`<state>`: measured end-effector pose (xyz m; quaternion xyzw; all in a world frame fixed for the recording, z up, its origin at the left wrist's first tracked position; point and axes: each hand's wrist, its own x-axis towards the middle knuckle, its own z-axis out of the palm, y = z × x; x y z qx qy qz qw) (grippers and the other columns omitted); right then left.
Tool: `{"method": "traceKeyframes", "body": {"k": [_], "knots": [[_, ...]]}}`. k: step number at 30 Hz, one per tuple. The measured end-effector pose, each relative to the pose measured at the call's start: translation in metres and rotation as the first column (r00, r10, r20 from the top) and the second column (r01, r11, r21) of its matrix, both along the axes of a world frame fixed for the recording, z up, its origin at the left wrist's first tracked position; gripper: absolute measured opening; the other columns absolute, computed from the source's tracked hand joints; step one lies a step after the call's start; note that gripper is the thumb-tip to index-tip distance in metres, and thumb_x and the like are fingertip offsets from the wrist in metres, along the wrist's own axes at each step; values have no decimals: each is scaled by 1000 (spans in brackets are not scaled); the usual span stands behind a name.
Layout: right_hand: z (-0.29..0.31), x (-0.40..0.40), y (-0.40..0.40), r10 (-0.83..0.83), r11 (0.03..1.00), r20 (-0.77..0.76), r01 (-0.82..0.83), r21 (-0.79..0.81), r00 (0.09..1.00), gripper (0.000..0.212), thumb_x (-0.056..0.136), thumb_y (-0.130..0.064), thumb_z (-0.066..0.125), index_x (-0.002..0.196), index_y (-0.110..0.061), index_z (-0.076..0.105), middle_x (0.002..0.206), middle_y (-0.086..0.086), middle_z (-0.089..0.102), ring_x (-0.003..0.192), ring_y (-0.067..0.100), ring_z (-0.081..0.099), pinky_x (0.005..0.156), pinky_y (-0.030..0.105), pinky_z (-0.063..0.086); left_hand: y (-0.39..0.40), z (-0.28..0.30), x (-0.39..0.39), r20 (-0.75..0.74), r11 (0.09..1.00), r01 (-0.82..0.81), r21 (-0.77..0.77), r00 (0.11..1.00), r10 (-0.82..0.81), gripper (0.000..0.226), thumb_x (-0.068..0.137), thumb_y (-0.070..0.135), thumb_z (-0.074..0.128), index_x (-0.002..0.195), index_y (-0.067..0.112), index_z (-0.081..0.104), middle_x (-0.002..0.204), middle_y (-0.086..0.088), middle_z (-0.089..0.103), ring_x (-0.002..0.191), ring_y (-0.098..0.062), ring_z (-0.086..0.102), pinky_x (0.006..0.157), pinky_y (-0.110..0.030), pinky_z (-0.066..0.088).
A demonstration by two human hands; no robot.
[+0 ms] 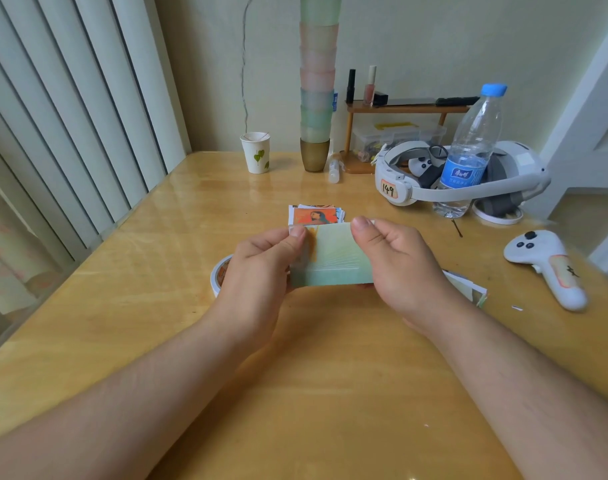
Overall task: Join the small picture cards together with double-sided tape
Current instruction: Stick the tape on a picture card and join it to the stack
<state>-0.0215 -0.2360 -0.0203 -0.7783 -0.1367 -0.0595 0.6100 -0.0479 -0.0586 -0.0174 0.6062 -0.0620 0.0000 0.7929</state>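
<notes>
I pinch the green card (333, 252) at its two ends, left hand (257, 268) and right hand (399, 261) both gripping it above the table (157, 271) middle, and I judge a skewed press could stick it crooked.

2 hands (257, 268), 1 tape roll (218, 274), 1 water bottle (469, 150), 1 paper cup (256, 152), 2 headsets (410, 174)

Glossy wooden table (122, 306), clear plastic bottle (472, 147), paper cup (256, 152), pale green paper card (333, 254).
</notes>
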Motion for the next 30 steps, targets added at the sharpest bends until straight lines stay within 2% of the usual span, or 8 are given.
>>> {"method": "traceKeyframes", "body": {"k": [5, 9, 13, 15, 18, 23, 27, 30], "knots": [[2, 0, 1, -25, 999, -19, 26, 43, 1000, 51, 98, -60, 55, 91, -11, 71, 77, 13, 66, 72, 16, 59, 64, 39, 49, 1, -5, 5, -56, 1000, -19, 19, 998, 20, 30, 108, 20, 53, 107, 14, 82, 112, -10, 80, 105, -26, 76, 80, -35, 61], [0, 0, 3, -80, 996, 33, 81, -28, 996, 68, 83, -83, 53, 96, -19, 74, 92, 19, 72, 80, 30, 66, 75, 58, 55, -1, -8, 5, -2, 998, -10, 54, 1000, 10, 31, 110, 22, 51, 113, 8, 79, 112, -10, 80, 106, -25, 76, 91, -37, 60], [2, 1, 1, -202, 962, 201, 232, -142, 959, 64, 93, -68, 51, 85, -7, 67, 75, 19, 65, 74, 37, 55, 61, 42, 48, -3, -5, 2, 35, 999, -22, 46, 999, 20, 30, 109, 22, 52, 112, 8, 79, 110, -8, 80, 102, -20, 77, 87, -31, 60], [3, -1, 1, -216, 947, 264, 268, -179, 940, 63, 97, -61, 53, 74, -2, 55, 60, 10, 46, 59, 22, 37, 54, 38, 34, -3, -7, 3, 36, 998, -20, 56, 999, 18, 29, 108, 22, 54, 106, 11, 81, 109, -9, 81, 103, -23, 77, 88, -33, 61], [1, 0, 0, -222, 935, 288, 287, -209, 932, 59, 97, -54, 53, 68, -4, 45, 59, 0, 34, 58, 11, 26, 52, 34, 25, 1, -9, 4, 57, 985, -45, 169, 998, 36, 18, 102, 20, 65, 101, 15, 83, 101, -6, 82, 90, -17, 77, 76, -31, 61], [2, 2, -2, -251, 922, 305, 323, -215, 919, 60, 97, -58, 50, 68, -6, 50, 58, 11, 40, 59, 15, 30, 56, 41, 31, 7, 1, 6, 36, 968, -91, 234, 996, 85, 12, 94, 18, 75, 85, 12, 79, 70, 2, 76, 61, -9, 69, 51, -15, 51], [0, 6, -4, -272, 921, 243, 325, -215, 931, 66, 98, -64, 50, 78, -2, 61, 70, 22, 53, 61, 16, 37, 54, 38, 35, 13, -2, 8, 52, 913, -127, 388, 992, 116, 19, 95, 30, 76, 83, 16, 81, 62, 2, 67, 56, -13, 64, 50, -17, 46], [2, 7, -8, -233, 970, 20, 234, -69, 972, 51, 95, -57, 63, 82, -8, 70, 65, 10, 60, 56, 10, 51, 55, 39, 50, 19, -2, 9, 31, 905, -118, 408, 993, 116, 10, 97, 22, 74, 90, 20, 82, 70, -1, 74, 60, -14, 66, 54, -24, 51]]}}
